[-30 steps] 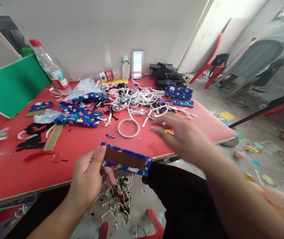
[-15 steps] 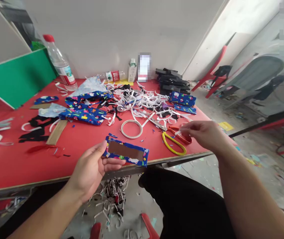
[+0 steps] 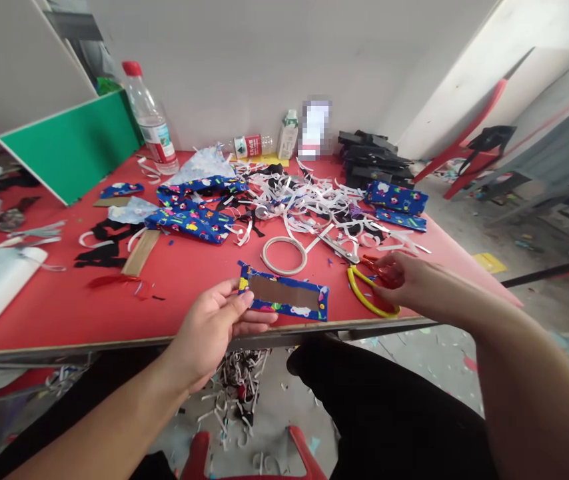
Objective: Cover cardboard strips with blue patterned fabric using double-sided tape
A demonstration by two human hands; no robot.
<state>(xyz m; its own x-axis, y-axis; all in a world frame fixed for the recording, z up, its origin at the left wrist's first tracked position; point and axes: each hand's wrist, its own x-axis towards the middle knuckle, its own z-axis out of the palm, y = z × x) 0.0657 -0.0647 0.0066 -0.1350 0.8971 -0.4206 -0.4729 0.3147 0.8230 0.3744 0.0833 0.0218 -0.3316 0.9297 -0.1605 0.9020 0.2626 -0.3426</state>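
A flat brown piece edged with blue patterned fabric is held by my left hand, thumb on top and fingers beneath, over the table's front edge. My right hand is closed at the scissors, its fingers on their red and yellow handles. The scissors' blades point away to the left. A roll of white tape lies between the hands, just beyond the brown piece. Behind it spreads a heap of white strips. Folded blue patterned fabric lies to the left.
On the red table stand a large bottle and a carton. A small bottle lies near the wall. Black pieces are stacked at the back right. A white device is at left.
My right hand has come down onto the scissors' handles; the white scrap at its fingertips no longer shows. My left hand still holds the fabric-edged piece. The whole view has shifted.
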